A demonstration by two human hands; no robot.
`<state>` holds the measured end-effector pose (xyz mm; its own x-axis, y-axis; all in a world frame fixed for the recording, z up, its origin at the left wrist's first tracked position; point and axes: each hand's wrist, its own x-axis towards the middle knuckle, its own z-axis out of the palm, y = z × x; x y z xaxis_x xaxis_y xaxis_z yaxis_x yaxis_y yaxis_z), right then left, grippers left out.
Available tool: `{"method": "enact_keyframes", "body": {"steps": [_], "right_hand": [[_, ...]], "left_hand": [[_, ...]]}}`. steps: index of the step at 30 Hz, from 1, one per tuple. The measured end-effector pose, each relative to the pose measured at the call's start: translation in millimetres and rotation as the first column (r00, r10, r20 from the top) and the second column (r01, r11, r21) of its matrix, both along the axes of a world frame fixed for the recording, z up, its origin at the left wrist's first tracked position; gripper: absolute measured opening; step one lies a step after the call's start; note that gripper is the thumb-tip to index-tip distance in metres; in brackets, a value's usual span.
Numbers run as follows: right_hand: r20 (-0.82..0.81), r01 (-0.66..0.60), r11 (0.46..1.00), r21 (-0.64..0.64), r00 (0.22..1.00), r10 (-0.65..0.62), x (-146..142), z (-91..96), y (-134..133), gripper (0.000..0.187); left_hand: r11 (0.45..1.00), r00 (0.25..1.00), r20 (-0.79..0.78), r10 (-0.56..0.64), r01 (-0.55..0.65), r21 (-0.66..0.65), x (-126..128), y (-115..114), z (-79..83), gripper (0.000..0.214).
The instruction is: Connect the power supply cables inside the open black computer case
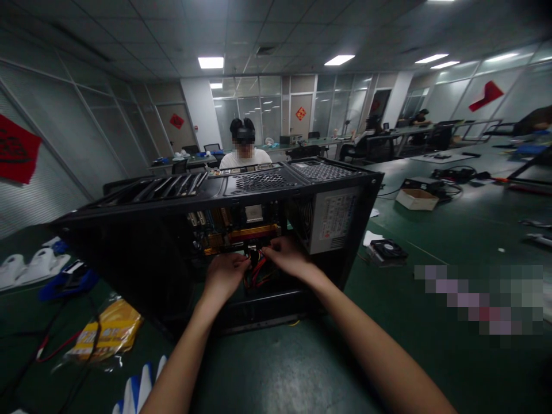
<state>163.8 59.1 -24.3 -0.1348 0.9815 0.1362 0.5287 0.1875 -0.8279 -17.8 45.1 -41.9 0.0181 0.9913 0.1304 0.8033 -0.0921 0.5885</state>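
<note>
A black computer case (142,253) lies on its side on the green table, its open side facing me. Inside I see the motherboard (235,230) and a grey power supply (334,218) at the right. Both my hands reach into the case. My left hand (224,275) is closed around a bundle of red, black and yellow cables (259,270). My right hand (288,257) pinches the same bundle at a connector just below the motherboard's edge. The fingertips are partly hidden among the wires.
A yellow plastic bag (107,333) and cables lie at the front left, with white-blue gloves (138,388) near me. A loose fan (388,250) and a white box (416,199) sit to the right. Another person (245,150) sits behind the case.
</note>
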Motion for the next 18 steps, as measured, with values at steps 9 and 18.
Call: {"method": "enact_keyframes", "body": {"steps": [9, 18], "right_hand": [[0.036, -0.030, 0.999, 0.018, 0.999, 0.029, -1, -10.8, 4, 0.028], [0.037, -0.057, 0.998, 0.024, 0.998, 0.056, 0, -21.2, 12, 0.030]], "left_hand": [[1.000, 0.988, -0.152, -0.017, 0.016, -0.003, 4, -2, -1.0, 0.026], [1.000, 0.981, -0.196, -0.008, 0.011, 0.013, 4, -5, 3.2, 0.028]]}}
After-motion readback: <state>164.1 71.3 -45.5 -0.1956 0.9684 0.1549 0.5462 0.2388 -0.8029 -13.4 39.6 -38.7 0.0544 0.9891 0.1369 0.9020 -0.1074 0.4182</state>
